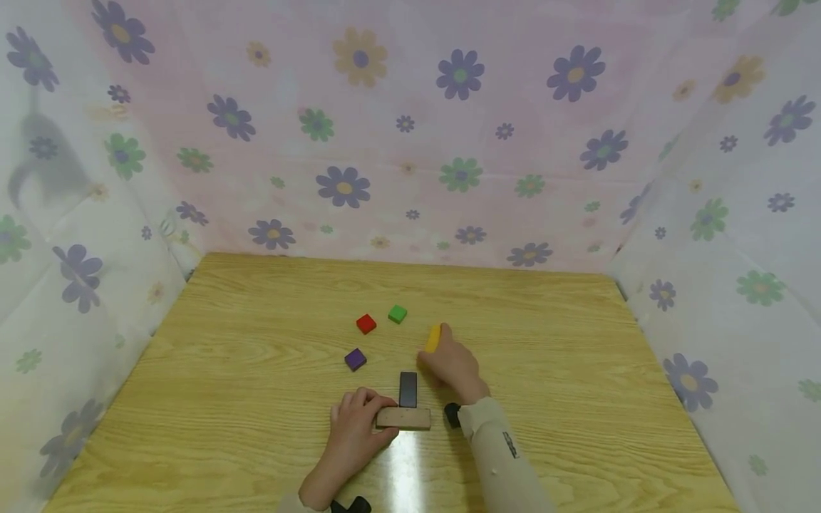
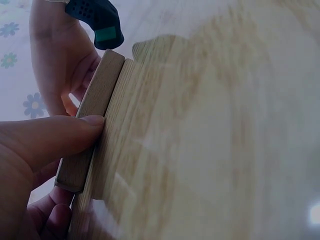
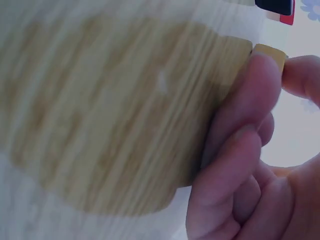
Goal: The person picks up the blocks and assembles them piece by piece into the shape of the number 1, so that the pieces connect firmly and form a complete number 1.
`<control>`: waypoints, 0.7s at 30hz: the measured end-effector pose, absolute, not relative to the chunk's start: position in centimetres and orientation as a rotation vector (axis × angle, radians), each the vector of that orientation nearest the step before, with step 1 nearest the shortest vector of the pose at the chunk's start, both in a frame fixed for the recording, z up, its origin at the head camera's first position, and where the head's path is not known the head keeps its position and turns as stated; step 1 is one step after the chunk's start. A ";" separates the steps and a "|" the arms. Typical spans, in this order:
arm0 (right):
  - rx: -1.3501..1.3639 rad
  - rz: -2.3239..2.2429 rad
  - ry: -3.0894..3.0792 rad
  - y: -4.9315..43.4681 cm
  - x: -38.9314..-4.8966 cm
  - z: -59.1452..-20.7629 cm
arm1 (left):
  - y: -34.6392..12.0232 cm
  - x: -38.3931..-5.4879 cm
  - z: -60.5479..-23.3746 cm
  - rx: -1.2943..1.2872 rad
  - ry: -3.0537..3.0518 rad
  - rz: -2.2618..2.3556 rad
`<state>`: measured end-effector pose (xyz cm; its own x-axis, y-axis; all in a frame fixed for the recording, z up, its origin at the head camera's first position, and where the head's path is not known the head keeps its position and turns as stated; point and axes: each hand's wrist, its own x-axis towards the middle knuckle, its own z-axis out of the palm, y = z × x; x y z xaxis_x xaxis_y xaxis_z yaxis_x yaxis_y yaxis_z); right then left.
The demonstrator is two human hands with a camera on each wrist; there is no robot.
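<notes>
Near the front of the table, my left hand (image 1: 354, 429) grips the left end of a long, light-brown wooden block (image 1: 410, 419), thumb on the near side and fingers on the far side. In the left wrist view, the thumb presses along the face of this block (image 2: 97, 102). A dark grey rectangular block (image 1: 408, 389) lies just behind its middle, pointing away from me. Farther right, my right hand (image 1: 454, 362) pinches a yellow block (image 1: 434, 338) between thumb and index finger. The right wrist view shows only one end of the yellow block (image 3: 272, 51); fingers cover the rest.
Left of the yellow block lie a green block (image 1: 398, 314), a red block (image 1: 366, 324) and a purple block (image 1: 355, 360), spaced apart. The wood-grain table (image 1: 256, 385) is bordered by flower-patterned cloth (image 1: 410, 146) at the back and both sides.
</notes>
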<state>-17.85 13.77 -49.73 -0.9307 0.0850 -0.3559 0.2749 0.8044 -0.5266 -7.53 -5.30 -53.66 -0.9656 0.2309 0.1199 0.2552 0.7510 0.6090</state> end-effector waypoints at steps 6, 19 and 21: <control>0.286 -0.922 2.649 13.8 -18.1 -50.0 | -5.4 -7.5 -53.6 -0.406 -2.896 -1.013; 0.227 -0.967 2.661 12.5 -18.7 -50.7 | -5.3 -7.7 -54.2 -0.428 -2.892 -0.990; 0.220 -0.969 2.659 12.3 -18.8 -50.6 | -5.4 -7.7 -54.2 -0.427 -2.889 -0.991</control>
